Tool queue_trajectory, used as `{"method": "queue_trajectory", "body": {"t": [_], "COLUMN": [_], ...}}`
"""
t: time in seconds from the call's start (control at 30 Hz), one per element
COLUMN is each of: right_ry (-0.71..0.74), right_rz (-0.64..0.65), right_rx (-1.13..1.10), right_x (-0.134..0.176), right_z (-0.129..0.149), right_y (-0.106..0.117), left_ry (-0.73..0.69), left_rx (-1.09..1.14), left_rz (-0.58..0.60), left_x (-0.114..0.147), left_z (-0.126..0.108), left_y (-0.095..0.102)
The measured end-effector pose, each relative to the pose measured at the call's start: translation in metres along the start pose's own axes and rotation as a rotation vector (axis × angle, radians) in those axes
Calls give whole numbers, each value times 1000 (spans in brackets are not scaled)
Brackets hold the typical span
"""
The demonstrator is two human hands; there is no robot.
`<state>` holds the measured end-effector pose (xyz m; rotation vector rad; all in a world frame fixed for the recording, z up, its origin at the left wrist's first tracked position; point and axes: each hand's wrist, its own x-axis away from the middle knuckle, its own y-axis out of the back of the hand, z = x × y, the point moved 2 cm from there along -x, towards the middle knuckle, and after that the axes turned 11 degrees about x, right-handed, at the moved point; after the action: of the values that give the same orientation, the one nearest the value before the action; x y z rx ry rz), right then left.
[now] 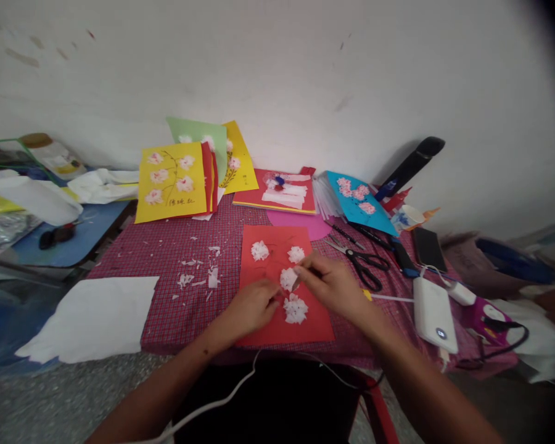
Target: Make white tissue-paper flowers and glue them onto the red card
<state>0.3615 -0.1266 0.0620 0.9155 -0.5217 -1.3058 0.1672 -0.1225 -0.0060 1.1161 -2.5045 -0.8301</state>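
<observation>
A red sheet of paper lies on the checked cloth in front of me, bearing several ruffled white paper flowers and faint dark stem lines. My right hand is closed in a pinch over the middle flower; whatever sits between its fingertips is too small to name. From the left, my left hand rests on the red sheet with fingers curled together, close beside the lower flower. Its fingertips are partly hidden, so what they hold, if anything, does not show.
Torn white paper scraps and a large white sheet lie to the left. Black scissors and a white power bank are on the right. Finished-looking yellow and blue cards stand behind. A white cable crosses my lap.
</observation>
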Motion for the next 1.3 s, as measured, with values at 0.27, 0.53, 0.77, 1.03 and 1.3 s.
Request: {"method": "queue_trajectory", "body": {"t": [0.27,0.53,0.77,1.03,1.3], "right_ry": [-77,102,195,181,-166], "right_rz": [-111,161,273,171,39], "right_rx": [49,577,711,600,599], "right_x": [22,-11,-24,-10,47], "right_z": [-59,-96,-91,-81,-104], "right_y": [40,17,5,9,46], "left_ry": [-18,-41,-23,-26,-32], "left_rx": [45,46,58,58,49], "left_rz": [-117,-143,-162,-160,-170], "left_x": [30,32,31,31,31], "left_z": [15,17,20,20,19], "left_y": [9,6,6,6,6]}}
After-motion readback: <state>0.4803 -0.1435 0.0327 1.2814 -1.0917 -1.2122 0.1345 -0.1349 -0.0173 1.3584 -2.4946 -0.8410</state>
